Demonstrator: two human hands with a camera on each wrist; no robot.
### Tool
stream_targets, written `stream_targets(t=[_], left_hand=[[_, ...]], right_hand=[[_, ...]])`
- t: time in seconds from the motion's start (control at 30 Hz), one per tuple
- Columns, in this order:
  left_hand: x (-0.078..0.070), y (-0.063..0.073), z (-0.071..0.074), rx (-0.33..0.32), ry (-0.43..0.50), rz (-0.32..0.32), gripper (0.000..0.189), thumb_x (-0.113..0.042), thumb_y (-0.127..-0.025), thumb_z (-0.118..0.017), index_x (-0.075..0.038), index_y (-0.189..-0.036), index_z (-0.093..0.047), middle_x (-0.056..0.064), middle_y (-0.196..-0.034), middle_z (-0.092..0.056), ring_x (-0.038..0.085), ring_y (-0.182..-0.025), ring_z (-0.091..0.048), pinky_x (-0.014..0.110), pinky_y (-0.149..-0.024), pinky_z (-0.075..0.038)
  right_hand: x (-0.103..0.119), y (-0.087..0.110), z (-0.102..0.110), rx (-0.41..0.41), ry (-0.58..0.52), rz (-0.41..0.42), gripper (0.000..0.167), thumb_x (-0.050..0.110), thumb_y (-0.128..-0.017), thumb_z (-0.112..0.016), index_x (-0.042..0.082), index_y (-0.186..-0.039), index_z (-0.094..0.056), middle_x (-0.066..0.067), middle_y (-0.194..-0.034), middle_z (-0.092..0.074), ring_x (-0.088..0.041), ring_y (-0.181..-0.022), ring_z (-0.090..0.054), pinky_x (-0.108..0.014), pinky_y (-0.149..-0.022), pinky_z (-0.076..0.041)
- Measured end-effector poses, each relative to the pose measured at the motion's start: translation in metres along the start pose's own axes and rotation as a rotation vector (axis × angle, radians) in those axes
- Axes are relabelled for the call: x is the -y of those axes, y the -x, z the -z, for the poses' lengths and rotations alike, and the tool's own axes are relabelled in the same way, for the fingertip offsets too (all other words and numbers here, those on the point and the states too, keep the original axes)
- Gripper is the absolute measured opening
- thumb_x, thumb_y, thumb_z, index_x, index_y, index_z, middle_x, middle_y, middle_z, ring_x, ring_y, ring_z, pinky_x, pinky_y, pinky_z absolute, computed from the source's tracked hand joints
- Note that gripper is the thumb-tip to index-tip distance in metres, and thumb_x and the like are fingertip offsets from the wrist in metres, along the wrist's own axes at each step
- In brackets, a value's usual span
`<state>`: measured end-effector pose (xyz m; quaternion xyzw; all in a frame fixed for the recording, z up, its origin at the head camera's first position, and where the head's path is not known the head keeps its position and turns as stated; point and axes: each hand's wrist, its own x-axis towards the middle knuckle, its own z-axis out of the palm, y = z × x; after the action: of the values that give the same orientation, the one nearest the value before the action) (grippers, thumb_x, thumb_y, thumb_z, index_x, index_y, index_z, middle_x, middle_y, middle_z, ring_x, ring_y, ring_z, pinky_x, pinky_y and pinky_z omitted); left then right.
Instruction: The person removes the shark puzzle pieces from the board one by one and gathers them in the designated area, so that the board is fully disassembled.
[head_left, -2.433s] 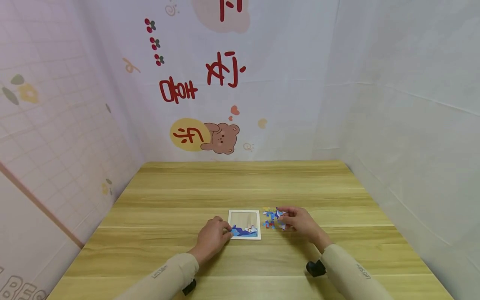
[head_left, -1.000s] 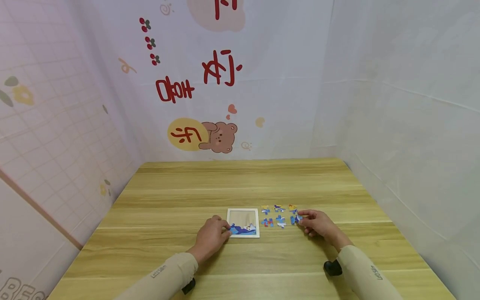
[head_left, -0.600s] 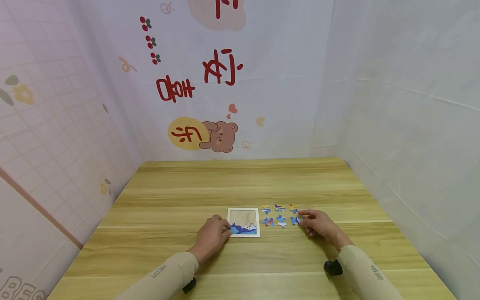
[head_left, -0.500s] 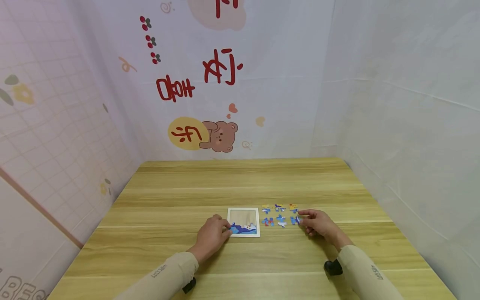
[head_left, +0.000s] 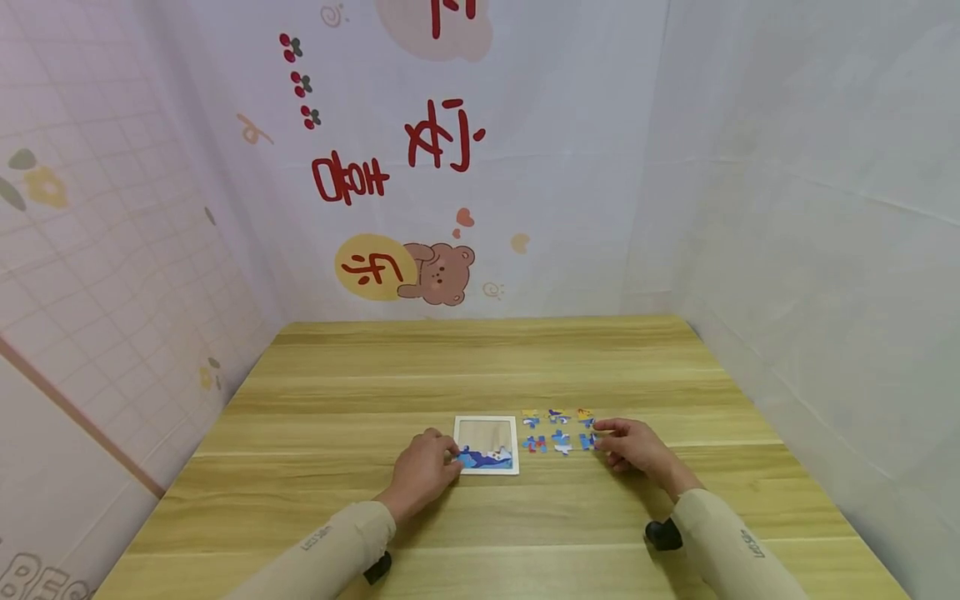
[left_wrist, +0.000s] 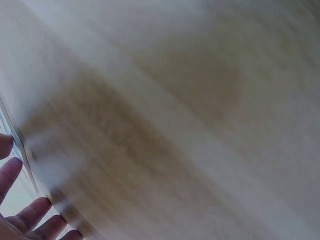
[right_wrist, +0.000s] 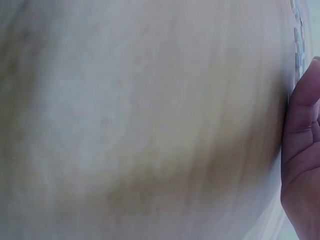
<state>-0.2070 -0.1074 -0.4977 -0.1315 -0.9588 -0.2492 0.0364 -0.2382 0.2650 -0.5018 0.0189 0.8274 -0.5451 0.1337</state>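
A white square puzzle frame (head_left: 487, 419) lies flat on the table, with a strip of blue sea picture along its near side. My left hand (head_left: 422, 475) touches the frame's left edge with thumb and forefinger; in the left wrist view its other fingers (left_wrist: 35, 212) spread beside that edge. To the right, several jigsaw pieces lie in two rows, yellow-topped ones (head_left: 557, 416) behind and blue ones (head_left: 561, 443) in front. My right hand (head_left: 637, 448) is at the blue-and-white end piece (head_left: 587, 442) of the front row, thumb and forefinger apart at its right side.
The wood-grain table (head_left: 480, 367) reaches back to a white curtain (head_left: 570, 208) printed with a bear and red characters. More curtains stand along both sides. Dark devices, one (head_left: 663, 535) under the right wrist, sit below the cuffs.
Since the earliest frame my right hand has moved right from beside the frame, and the clustered pieces now lie spaced in two rows. Over the last second little moves; my left hand stays at the frame.
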Motion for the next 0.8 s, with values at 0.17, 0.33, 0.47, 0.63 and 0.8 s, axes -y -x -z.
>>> stream_targets(t=[0.17,0.33,0.47,0.63,0.8], left_hand=[[0.001,0.0,-0.002,-0.001,-0.001,0.007,0.014,-0.023,-0.085,-0.074,-0.011,-0.091,-0.072,0.01,-0.107,-0.061,0.027,-0.093,-0.058,0.042,-0.071,-0.051],[-0.001,-0.004,-0.003,-0.026,0.014,-0.02,0.023,-0.028,-0.086,-0.077,-0.01,-0.101,-0.073,0.014,-0.116,-0.061,0.032,-0.104,-0.06,0.047,-0.084,-0.051],[-0.007,-0.007,-0.004,-0.005,0.026,-0.042,0.029,-0.029,-0.086,-0.077,-0.01,-0.107,-0.075,0.017,-0.121,-0.061,0.035,-0.109,-0.059,0.052,-0.091,-0.048],[-0.014,-0.009,-0.007,0.013,0.011,-0.094,0.027,-0.028,-0.086,-0.077,-0.01,-0.106,-0.077,0.022,-0.124,-0.06,0.04,-0.113,-0.058,0.056,-0.091,-0.047],[-0.017,-0.011,-0.013,0.001,-0.004,-0.12,0.023,-0.027,-0.086,-0.077,-0.011,-0.102,-0.078,0.021,-0.121,-0.062,0.039,-0.109,-0.059,0.055,-0.088,-0.048]], right_hand=[[0.0,0.001,-0.003,-0.011,-0.016,-0.01,0.04,0.012,-0.095,-0.065,-0.005,-0.13,-0.057,-0.006,-0.084,-0.063,-0.018,-0.07,-0.058,-0.033,-0.063,-0.053],[0.01,0.0,-0.01,-0.026,-0.056,0.001,0.038,0.012,-0.095,-0.063,-0.003,-0.13,-0.059,-0.009,-0.082,-0.061,-0.019,-0.068,-0.056,-0.032,-0.062,-0.052],[0.021,-0.004,-0.028,0.014,-0.105,0.034,0.04,0.011,-0.094,-0.064,-0.004,-0.131,-0.058,-0.009,-0.081,-0.059,-0.018,-0.065,-0.056,-0.03,-0.06,-0.052],[0.037,-0.007,-0.065,0.071,-0.157,0.077,0.037,0.007,-0.093,-0.064,-0.005,-0.128,-0.059,-0.01,-0.078,-0.06,-0.015,-0.059,-0.056,-0.027,-0.056,-0.05],[0.048,-0.003,-0.104,0.125,-0.147,0.101,0.038,0.01,-0.092,-0.067,-0.004,-0.126,-0.06,-0.009,-0.077,-0.062,-0.015,-0.057,-0.057,-0.027,-0.053,-0.05]])
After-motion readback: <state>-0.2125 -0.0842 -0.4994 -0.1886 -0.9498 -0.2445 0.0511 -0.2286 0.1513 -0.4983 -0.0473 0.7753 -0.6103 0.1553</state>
